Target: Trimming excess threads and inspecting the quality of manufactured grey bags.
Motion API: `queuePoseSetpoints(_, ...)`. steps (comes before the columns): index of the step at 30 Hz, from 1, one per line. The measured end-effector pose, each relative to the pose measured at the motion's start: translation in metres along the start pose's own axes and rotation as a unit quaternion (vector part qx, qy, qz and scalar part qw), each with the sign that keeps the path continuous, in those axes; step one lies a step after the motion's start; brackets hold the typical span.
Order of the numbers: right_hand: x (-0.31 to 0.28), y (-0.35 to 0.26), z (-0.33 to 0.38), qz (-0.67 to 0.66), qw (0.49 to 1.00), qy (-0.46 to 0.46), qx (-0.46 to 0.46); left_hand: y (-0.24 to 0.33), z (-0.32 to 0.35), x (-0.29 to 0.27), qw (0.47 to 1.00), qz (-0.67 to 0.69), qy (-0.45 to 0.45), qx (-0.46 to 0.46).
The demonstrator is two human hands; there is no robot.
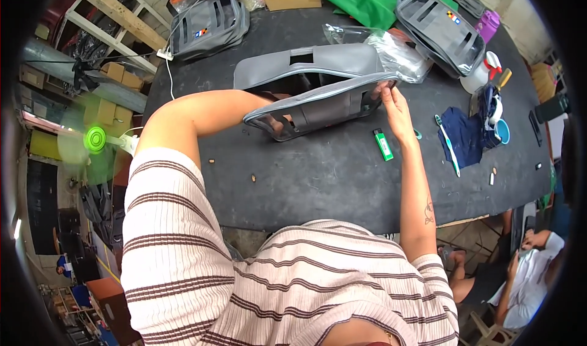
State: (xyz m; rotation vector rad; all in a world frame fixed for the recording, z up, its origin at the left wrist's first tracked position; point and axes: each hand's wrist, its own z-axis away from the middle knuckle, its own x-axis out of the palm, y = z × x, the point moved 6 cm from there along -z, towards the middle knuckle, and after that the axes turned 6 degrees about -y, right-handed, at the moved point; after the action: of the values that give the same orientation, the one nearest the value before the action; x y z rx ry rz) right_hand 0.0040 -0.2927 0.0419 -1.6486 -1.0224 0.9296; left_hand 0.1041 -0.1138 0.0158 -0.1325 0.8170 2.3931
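Note:
A grey zippered bag [318, 110] with clear panels lies on its side on the dark table, its zipped mouth gaping. My left forearm goes into this opening from the left. Part of my left hand [280, 126] shows through the clear panel at the bag's near left corner; its fingers are too hidden to read. At the right end of the bag, my right hand [394, 106] pinches the rim between thumb and fingers. A green lighter [383, 145] lies on the table just below my right hand.
Two similar grey bags [209, 29] [441, 33] lie at the far side. Clear plastic wrap [400, 55] sits behind the bag. To the right are a spray bottle [479, 77], dark blue cloth [460, 137] and a toothbrush [448, 145]. Another person [532, 272] sits at lower right.

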Motion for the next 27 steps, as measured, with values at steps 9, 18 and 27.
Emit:
queuePoseSetpoints(9,0.023,-0.031,0.017,0.099,0.994,0.032,0.032,-0.068,0.044,-0.079,0.999,-0.018,-0.040,-0.007)
queuePoseSetpoints(18,0.007,-0.035,0.049,0.154,0.945,0.276,-0.087,0.100,0.143,-0.071,0.937,-0.203,0.207,0.193)
queuePoseSetpoints(27,0.002,0.035,0.023,0.210,0.955,0.042,0.205,0.131,0.126,-0.039,0.753,-0.294,0.553,0.203)
